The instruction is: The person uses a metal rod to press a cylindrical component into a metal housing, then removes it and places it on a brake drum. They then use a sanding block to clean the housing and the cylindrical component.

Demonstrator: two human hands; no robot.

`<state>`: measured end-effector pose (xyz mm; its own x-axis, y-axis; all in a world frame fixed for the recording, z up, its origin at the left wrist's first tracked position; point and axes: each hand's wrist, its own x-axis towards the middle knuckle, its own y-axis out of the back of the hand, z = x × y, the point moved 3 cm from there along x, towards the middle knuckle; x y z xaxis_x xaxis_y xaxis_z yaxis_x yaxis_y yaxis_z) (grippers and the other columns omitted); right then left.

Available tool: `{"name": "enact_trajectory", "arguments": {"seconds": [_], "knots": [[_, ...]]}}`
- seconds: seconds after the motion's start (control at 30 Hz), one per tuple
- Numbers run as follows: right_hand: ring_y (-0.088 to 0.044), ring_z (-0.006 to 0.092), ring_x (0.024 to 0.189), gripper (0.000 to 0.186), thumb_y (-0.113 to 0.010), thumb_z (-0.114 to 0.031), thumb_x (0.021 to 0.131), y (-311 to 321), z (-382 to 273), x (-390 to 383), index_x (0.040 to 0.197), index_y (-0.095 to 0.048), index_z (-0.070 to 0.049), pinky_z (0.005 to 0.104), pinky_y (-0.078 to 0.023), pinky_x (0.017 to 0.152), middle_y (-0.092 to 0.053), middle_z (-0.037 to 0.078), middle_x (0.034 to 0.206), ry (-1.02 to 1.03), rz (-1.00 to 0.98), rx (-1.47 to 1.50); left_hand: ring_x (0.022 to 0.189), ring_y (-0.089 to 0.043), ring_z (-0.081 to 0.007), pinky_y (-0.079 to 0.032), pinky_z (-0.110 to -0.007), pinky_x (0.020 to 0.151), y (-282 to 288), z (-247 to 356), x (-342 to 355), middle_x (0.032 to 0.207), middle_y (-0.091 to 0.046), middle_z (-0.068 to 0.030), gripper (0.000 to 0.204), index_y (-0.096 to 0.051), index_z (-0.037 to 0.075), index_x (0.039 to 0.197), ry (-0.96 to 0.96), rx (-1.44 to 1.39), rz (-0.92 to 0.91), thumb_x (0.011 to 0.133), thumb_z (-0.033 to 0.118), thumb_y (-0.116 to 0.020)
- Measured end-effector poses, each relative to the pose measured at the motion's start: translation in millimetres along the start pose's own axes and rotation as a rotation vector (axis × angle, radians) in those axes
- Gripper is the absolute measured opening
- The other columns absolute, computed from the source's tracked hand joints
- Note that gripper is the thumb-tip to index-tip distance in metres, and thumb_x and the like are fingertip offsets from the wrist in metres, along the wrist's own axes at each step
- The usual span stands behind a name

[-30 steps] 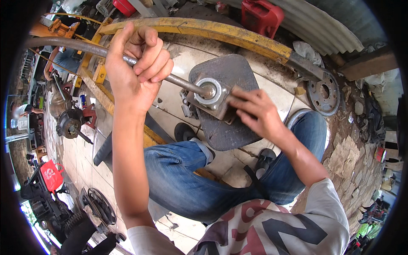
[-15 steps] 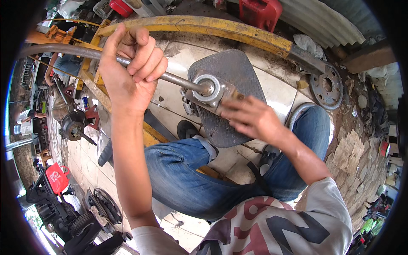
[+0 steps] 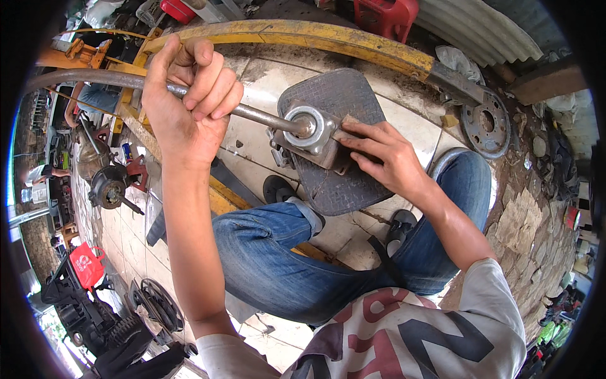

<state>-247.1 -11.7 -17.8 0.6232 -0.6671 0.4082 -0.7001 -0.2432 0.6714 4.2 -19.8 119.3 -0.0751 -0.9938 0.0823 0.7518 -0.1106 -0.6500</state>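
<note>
The person's left hand (image 3: 183,120) is wrapped around a long, bent, grey-brown metal rod (image 3: 262,119), whose near end meets the round silver collar of a squarish grey metal housing (image 3: 323,150). That housing sits over a dark, scuffed board with rounded corners (image 3: 341,189), between the person's feet. The right hand (image 3: 394,158) has its fingers laid on the housing's right edge, slightly spread; I can't tell whether they pinch anything.

The rod (image 3: 262,118) is dull grey-brown, the metal housing (image 3: 325,146) silver-grey with brown stains, the board (image 3: 344,186) mottled dark grey. The jeans (image 3: 278,265) are faded blue, the shirt (image 3: 404,328) white with maroon and black print, the beam (image 3: 297,34) worn yellow.
</note>
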Motion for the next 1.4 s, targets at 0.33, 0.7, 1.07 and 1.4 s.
{"name": "enact_trajectory", "arguments": {"seconds": [0.33, 0.7, 1.07, 1.4], "knots": [[-0.058, 0.0219, 0.091, 0.039, -0.072, -0.014, 0.076, -1, 1, 0, 0.116, -0.068, -0.014, 0.0349, -0.048, 0.084, -0.061, 0.003, 0.127, 0.048, -0.065, -0.005, 0.037, -0.019, -0.0065, -0.023, -0.023, 0.039, -1, 0, 1, 0.045, -0.026, 0.0053, 0.042, -0.056, 0.003, 0.079, 0.006, 0.008, 0.016, 0.100, 0.033, -0.036], [-0.058, 0.0229, 0.092, 0.037, -0.072, -0.012, 0.076, 2, -4, -1, 0.113, -0.069, -0.013, 0.0342, -0.050, 0.085, -0.060, 0.003, 0.129, 0.012, -0.066, 0.038, 0.037, -0.020, -0.0075, -0.024, -0.024, 0.040, -4, 1, 0, 0.047, -0.026, 0.0038, 0.034, -0.049, 0.005, 0.080, -0.004, 0.034, -0.021, 0.102, 0.028, -0.037], [-0.057, 0.0260, 0.091, 0.036, -0.071, -0.008, 0.075, 1, -3, 2, 0.111, -0.070, -0.010, 0.0351, -0.050, 0.084, -0.061, 0.004, 0.127, -0.034, -0.087, 0.086, 0.037, -0.020, -0.0063, -0.023, -0.023, 0.040, 0, 1, 0, 0.045, -0.025, 0.0056, 0.041, -0.058, 0.002, 0.081, 0.000, 0.002, -0.033, 0.100, 0.032, -0.037], [-0.058, 0.0261, 0.098, 0.032, -0.070, -0.010, 0.079, -5, -14, 0, 0.111, -0.071, -0.010, 0.0358, -0.049, 0.088, -0.062, 0.006, 0.126, 0.057, -0.193, 0.204, 0.038, -0.021, -0.0069, -0.024, -0.023, 0.041, -2, 2, 1, 0.048, -0.026, 0.0047, 0.030, -0.048, 0.005, 0.082, -0.009, 0.070, -0.042, 0.101, 0.025, -0.037]]}}
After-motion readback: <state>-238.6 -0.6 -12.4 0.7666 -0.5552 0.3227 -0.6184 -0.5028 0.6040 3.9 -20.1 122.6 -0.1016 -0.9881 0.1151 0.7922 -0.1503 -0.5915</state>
